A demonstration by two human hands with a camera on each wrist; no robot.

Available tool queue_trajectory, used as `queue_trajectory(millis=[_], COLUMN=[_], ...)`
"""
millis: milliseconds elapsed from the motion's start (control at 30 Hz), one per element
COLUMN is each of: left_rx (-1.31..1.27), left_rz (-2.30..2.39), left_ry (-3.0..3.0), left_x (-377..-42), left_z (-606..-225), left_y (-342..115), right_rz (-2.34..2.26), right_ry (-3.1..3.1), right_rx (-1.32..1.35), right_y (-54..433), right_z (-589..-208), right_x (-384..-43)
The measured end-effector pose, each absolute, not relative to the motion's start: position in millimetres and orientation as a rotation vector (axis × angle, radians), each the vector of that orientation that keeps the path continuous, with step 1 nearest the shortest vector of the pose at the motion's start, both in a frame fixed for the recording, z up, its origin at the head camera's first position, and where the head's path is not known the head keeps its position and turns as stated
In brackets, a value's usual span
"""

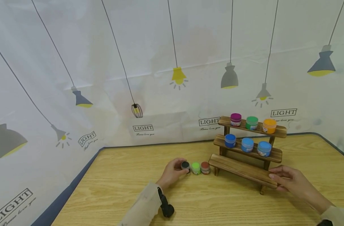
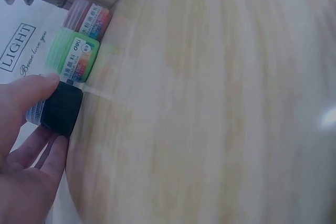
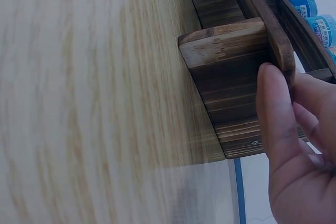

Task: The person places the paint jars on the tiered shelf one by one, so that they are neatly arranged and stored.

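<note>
On the table, a small black paint jar [image 1: 185,165] is pinched between the thumb and fingers of my left hand [image 1: 170,173]. A light green paint jar [image 1: 196,169] and a reddish-brown one [image 1: 205,168] stand in a row just right of it. A three-tier wooden display rack [image 1: 239,168] rises further right, its lowest shelf bare. My right hand [image 1: 294,182] grips the right end of that lowest shelf; in the right wrist view the thumb [image 3: 275,108] presses against the shelf's edge, with the fingers on the other side.
The rack's top shelf carries purple [image 1: 235,120], green [image 1: 252,123] and orange [image 1: 269,126] jars. Three blue jars [image 1: 247,144] of differing shades sit on the middle shelf. Behind the wooden table [image 1: 118,175] hangs a white backdrop [image 1: 160,103] printed with lamps.
</note>
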State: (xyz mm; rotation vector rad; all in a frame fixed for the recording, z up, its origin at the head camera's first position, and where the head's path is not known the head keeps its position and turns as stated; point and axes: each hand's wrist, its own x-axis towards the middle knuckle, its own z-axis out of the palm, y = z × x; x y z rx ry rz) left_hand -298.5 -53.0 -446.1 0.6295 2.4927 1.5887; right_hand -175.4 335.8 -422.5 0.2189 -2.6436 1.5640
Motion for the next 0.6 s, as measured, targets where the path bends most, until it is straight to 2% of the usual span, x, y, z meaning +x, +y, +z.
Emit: queue_trajectory(millis=[333,600], left_rx=[0.601,0.655], left_rz=[1.584,1.577], left_ry=[2.462,2.460], left_x=[-294.0,-279.9], left_z=[-443.3,-425.0], left_y=[-60.7,-62.2], right_rz=[1.603,1.607], right_ry=[-2.684,-2.685], right_rx=[0.144,0.157], right_y=[335.4,336.0], right_z=[-421.1,-419.4], right_x=[-174.6,-174.3])
